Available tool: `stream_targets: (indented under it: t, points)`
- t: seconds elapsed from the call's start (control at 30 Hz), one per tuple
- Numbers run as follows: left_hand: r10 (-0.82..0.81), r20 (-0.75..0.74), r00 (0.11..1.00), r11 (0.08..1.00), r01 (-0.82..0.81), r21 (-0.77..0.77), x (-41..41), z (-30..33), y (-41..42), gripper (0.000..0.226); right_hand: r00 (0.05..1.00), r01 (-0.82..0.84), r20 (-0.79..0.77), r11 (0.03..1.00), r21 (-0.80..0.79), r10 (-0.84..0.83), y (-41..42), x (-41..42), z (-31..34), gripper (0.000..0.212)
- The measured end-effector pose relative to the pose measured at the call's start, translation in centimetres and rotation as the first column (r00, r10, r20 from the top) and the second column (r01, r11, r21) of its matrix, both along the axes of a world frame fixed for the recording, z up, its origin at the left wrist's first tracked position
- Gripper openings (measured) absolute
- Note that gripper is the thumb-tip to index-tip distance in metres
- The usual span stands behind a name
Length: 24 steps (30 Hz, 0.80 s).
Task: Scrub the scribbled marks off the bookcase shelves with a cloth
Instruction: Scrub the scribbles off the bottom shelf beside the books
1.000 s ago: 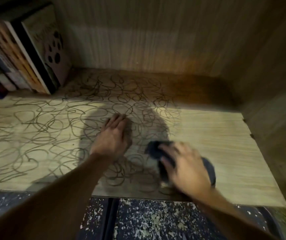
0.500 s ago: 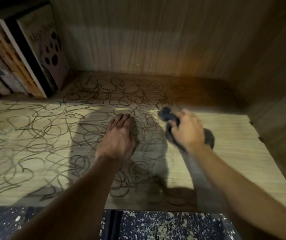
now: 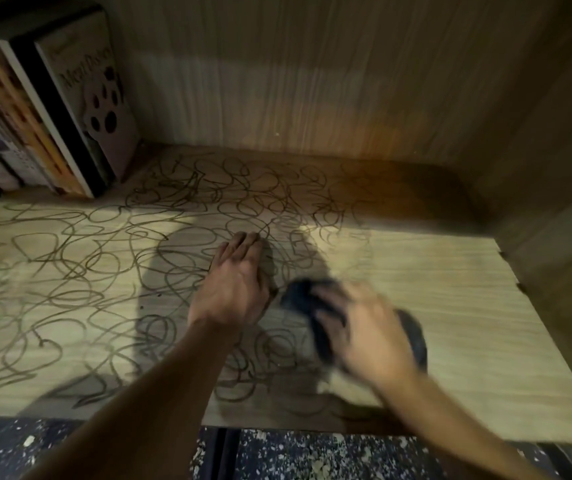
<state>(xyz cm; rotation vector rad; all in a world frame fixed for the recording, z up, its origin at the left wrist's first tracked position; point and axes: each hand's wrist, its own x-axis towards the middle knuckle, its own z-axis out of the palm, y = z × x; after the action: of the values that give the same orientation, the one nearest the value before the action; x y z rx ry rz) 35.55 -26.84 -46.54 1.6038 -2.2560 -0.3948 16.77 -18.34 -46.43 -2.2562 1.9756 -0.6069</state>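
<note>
A light wooden shelf [image 3: 450,289] carries dark looping scribbles [image 3: 80,265] over its left and middle. The right part shows bare wood. My left hand [image 3: 236,285] rests flat on the shelf among the scribbles, fingers straight and pointing to the back. To its right, my right hand [image 3: 367,334] presses a dark cloth [image 3: 301,296] on the shelf; it is blurred with motion. The cloth sticks out on both sides of the hand.
A row of books [image 3: 52,109] leans at the back left corner. The back panel [image 3: 312,74] and right side wall [image 3: 561,168] close the compartment. Below the shelf's front edge lies a dark speckled floor [image 3: 312,455].
My right hand with the cloth went from the front toward the back of the shelf, then came back toward the front. The left hand stayed in place.
</note>
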Motion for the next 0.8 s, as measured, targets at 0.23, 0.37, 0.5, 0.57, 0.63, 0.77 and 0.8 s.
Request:
stream_targets:
  t: [0.23,0.37,0.5,0.57,0.63,0.77,0.8]
  points:
    - [0.003,0.012,1.000,1.000,-0.003,-0.002,0.0,-0.3,-0.1,0.058,0.985,0.166,-0.044,0.986,0.009,-0.165,-3.9,-0.5,-0.4,0.034]
    - [0.003,-0.002,1.000,1.000,-0.003,-0.019,0.0,-0.1,0.0,0.056,0.999,0.005,-0.049,1.000,0.008,-0.005,0.1,-1.2,-0.2,0.038]
    - [0.007,-0.011,1.000,0.998,-0.007,-0.064,0.0,-0.4,-0.3,0.054,0.904,0.427,-0.010,0.904,-0.001,-0.427,-7.1,-5.6,0.7,0.033]
    - [0.008,-0.006,1.000,0.999,-0.008,-0.045,0.0,-0.4,-0.2,0.055,0.949,0.312,-0.039,0.950,-0.016,-0.312,-4.6,-1.7,0.0,0.033]
    - [0.001,-0.005,1.000,0.999,-0.001,-0.033,-0.1,-0.4,-0.2,0.055,0.995,0.087,-0.051,0.995,-0.040,-0.089,-0.9,0.6,-0.8,0.036]
    - [0.003,0.004,1.000,0.999,-0.003,-0.041,-0.1,-0.5,-0.3,0.055,0.919,0.393,-0.051,0.919,0.024,-0.392,-5.6,-6.6,0.1,0.032]
    - [0.009,-0.002,1.000,0.999,-0.009,-0.040,-0.1,-0.6,-0.3,0.054,0.877,0.481,-0.012,0.877,0.025,-0.480,-6.3,-7.4,-0.1,0.031]
